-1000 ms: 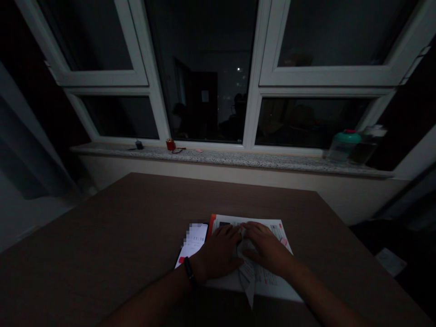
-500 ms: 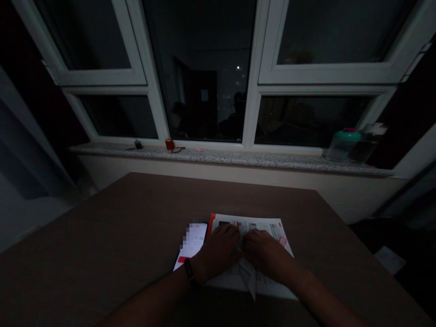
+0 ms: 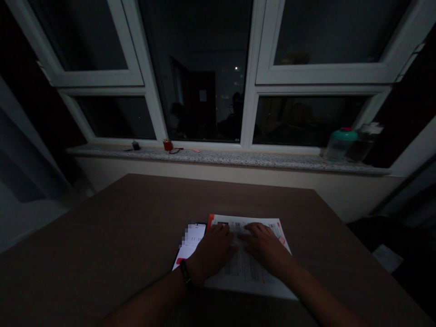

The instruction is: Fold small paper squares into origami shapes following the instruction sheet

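A printed booklet or sheet point(image 3: 238, 284) with an orange left edge lies flat on the table, under both hands. My left hand point(image 3: 216, 250) rests over its left half, fingers stretched out and thumb apart, with nothing seen in it. Across from it, my right hand point(image 3: 264, 245) lies over the right half with its fingers spread. A gap between the two hands shows printed text. By the paper's right edge is a small pink piece point(image 3: 282, 240). Left of the paper lies a lit phone point(image 3: 191, 242), partly covered by my left hand and wrist. A dark band point(image 3: 185, 273) circles my left wrist.
The brown table point(image 3: 146, 213) reaches toward a stone windowsill point(image 3: 221, 157) under a dark window. On the sill stand a clear jug with a green top point(image 3: 341, 143), a small red jar point(image 3: 167, 145) and a small dark bottle point(image 3: 135, 145).
My hands were close together over a pale pointed paper flap. Now they have moved apart, the fingers have spread, and the flap no longer shows. The phone's screen has changed.
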### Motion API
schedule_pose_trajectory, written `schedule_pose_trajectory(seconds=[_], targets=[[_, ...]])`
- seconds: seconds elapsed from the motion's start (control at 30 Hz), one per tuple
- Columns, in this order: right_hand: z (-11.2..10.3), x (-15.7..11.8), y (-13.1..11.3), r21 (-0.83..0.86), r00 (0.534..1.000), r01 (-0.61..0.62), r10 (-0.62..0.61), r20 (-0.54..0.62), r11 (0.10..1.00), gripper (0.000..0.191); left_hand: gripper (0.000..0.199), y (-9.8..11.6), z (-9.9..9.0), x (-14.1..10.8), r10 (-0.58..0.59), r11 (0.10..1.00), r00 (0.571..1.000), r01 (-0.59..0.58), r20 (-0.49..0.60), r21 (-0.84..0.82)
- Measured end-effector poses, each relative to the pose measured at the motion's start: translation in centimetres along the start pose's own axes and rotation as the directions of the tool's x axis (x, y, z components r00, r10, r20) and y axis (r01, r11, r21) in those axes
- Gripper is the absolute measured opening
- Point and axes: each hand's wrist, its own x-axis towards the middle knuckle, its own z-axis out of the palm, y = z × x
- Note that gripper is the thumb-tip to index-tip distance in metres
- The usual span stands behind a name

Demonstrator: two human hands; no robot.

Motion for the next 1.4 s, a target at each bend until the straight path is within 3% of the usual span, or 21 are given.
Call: schedule_pose_trajectory(seconds=[0.17, 0.33, 0.57, 0.7, 1.0, 1.07, 1.23, 1.4], targets=[[0.0, 0.2, -0.2, -0.078, 0.999, -0.021, 0.018, -0.042, 0.997, 0.028, 0.013, 0.4, -0.1, 0.0, -0.003, 0.999, 1.0, 0.004, -0.024, 0.035], [0.0, 0.1, -0.4, -0.024, 0.995, -0.031, 0.028, -0.095, 0.999, 0.013, 0.006, 0.6, 0.3, 0.0, 0.022, 0.999, 0.999, -0.024, -0.048, -0.047], [1.0, 0.4, 1.1, -0.003, 0.982, -0.108, 0.106, -0.158, 0.994, 0.032, 0.015, 1.2, 0.3, -0.1, 0.133, 0.989, 0.991, -0.133, -0.011, -0.069], [1.3, 0.5, 1.2, 0.04, 0.978, -0.134, 0.138, -0.153, 0.99, 0.028, 0.012, 1.4, 0.4, 0.1, 0.171, 0.981, 0.985, -0.169, 0.007, -0.093], [1.3, 0.4, 0.4, 0.127, 0.977, -0.132, 0.151, -0.154, 0.983, 0.039, 0.006, 0.9, 0.3, 0.1, -0.073, 0.98, 0.997, 0.067, -0.03, -0.188], [1.3, 0.3, 0.3, 0.147, 0.979, -0.121, 0.142, -0.148, 0.982, 0.044, 0.021, 0.7, 0.6, 0.0, -0.117, 0.976, 0.992, 0.104, -0.054, -0.19], [1.1, 0.1, 0.3, 0.202, 0.984, -0.09, 0.118, -0.13, 0.975, 0.049, 0.044, 0.5, 1.3, -0.1, -0.181, 0.97, 0.982, 0.169, -0.055, -0.176], [1.4, 0.2, 0.5, 0.259, 0.988, -0.071, 0.103, -0.115, 0.963, 0.055, 0.036, 0.6, 1.2, -0.2, -0.183, 0.964, 0.982, 0.17, -0.045, -0.204]])
